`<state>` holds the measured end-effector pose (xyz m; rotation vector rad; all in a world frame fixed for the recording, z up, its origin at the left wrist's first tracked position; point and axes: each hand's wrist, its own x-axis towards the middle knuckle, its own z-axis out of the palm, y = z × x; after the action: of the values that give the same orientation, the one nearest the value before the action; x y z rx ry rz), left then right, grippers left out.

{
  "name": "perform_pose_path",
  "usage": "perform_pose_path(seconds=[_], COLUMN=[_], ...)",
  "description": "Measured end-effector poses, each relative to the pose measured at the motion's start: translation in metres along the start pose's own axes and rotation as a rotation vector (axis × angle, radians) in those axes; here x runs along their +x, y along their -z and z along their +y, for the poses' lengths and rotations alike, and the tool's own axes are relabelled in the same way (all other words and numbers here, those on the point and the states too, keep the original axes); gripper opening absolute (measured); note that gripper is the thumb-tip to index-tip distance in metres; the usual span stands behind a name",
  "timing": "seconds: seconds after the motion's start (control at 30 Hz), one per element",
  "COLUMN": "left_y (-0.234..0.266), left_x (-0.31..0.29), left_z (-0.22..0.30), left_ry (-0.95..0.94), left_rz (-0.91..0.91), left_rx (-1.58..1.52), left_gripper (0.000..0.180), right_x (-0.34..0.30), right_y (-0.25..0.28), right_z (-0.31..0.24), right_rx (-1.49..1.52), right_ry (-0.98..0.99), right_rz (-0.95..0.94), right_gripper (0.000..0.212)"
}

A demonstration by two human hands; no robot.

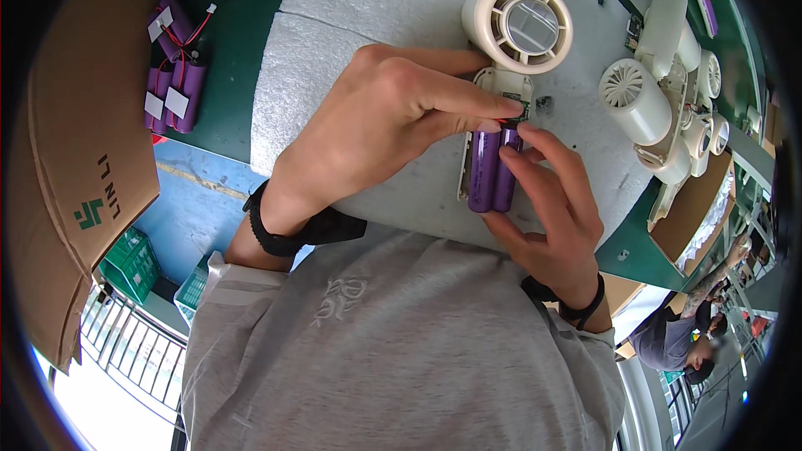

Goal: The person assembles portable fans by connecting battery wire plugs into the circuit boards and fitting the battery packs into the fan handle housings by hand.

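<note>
A cream handheld fan [476, 29] lies on the white foam sheet, its round head away from me and its handle shell [501, 81] laid open toward me. A pack of two purple battery cells [483, 171] sits over the handle's near part. My right hand [558, 205] grips this pack from the right, with fingertips on its far end and side. My left hand [359, 121] reaches across and pinches beside a small green circuit board [525, 110]. A bit of red wire shows under its fingertips; what they hold is mostly hidden.
Spare purple battery packs [189, 88] with wires lie on the green table at left, by a large cardboard box [92, 117]. Cream fan parts [639, 100] crowd the right side, above an open carton [697, 217]. Another person [668, 338] is at far right.
</note>
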<state>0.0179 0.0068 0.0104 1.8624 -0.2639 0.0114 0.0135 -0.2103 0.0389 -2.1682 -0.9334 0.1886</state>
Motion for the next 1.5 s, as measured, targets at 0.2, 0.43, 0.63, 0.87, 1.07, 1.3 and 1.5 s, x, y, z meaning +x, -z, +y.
perform_pose_path(seconds=[0.2, 0.43, 0.63, 0.87, 1.07, 1.3, 1.5], left_y=[0.003, 0.005, 0.006, 0.004, 0.0, 0.004, 0.062], left_x=[-0.002, 0.001, 0.006, 0.003, -0.009, -0.01, -0.03], left_z=[0.005, 0.007, 0.006, 0.012, 0.008, 0.021, 0.011], left_ry=[0.061, 0.034, 0.069, 0.076, 0.026, 0.011, 0.051], left_rz=[-0.078, -0.083, -0.072, -0.042, -0.068, 0.257, 0.657], left_rx=[0.031, 0.065, 0.058, -0.004, -0.023, 0.071, 0.696], left_gripper=[0.028, 0.041, 0.046, 0.042, 0.044, 0.049, 0.045], right_x=[-0.003, 0.0, 0.018, 0.007, -0.002, 0.067, 0.084], right_y=[-0.005, -0.006, -0.009, -0.001, -0.007, 0.006, 0.026], right_z=[0.002, -0.001, -0.007, 0.006, -0.008, -0.008, -0.031], right_rx=[-0.037, 0.009, 0.098, -0.049, -0.225, -0.401, -0.231], right_ry=[0.02, -0.079, -0.264, -0.04, 0.018, -0.231, -0.288], right_rz=[0.011, 0.018, 0.073, -0.068, -0.046, 0.284, 0.065], right_gripper=[0.057, 0.058, 0.062, 0.065, 0.062, 0.056, 0.061])
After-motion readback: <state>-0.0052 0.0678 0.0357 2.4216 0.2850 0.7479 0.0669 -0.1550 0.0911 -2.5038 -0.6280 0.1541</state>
